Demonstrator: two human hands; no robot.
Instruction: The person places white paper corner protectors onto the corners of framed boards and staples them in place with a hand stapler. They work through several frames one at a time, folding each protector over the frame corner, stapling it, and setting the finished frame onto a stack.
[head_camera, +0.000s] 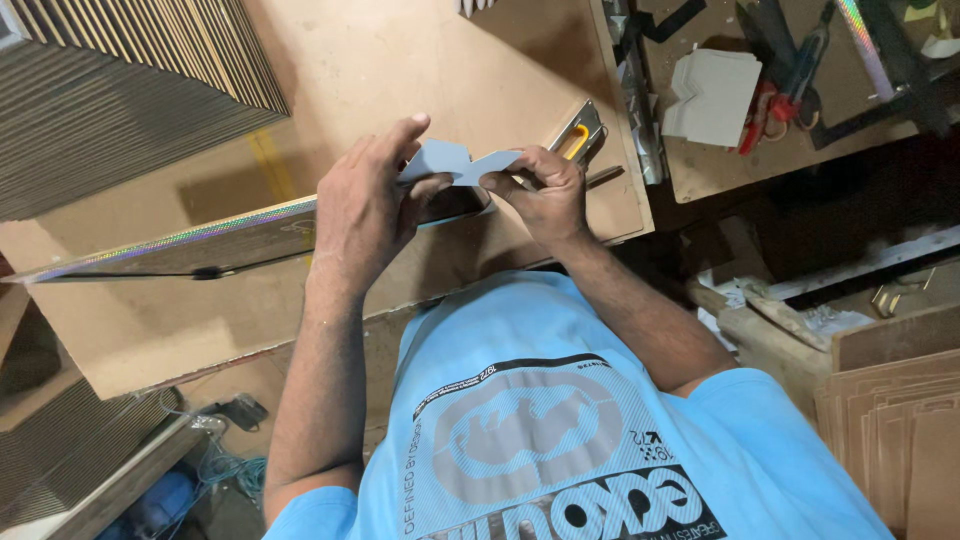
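Observation:
My left hand (365, 205) and my right hand (545, 190) together hold a small grey-blue cut card piece (462, 162) above a brown work board (420, 60). The left fingers pinch its left end and the right fingertips pinch its right end. Just below the hands lies a long dark sheet with a shiny rainbow edge (200, 240), reaching left across the board. A metal utility knife with a yellow slider (577, 133) rests on the board just behind my right hand.
A tall stack of corrugated sheets (110, 90) fills the far left. A pile of pale cut card pieces (715, 95) and red-handled tools (775, 105) lie on a second board at right. Brown cardboard sheets (890, 430) stand at lower right.

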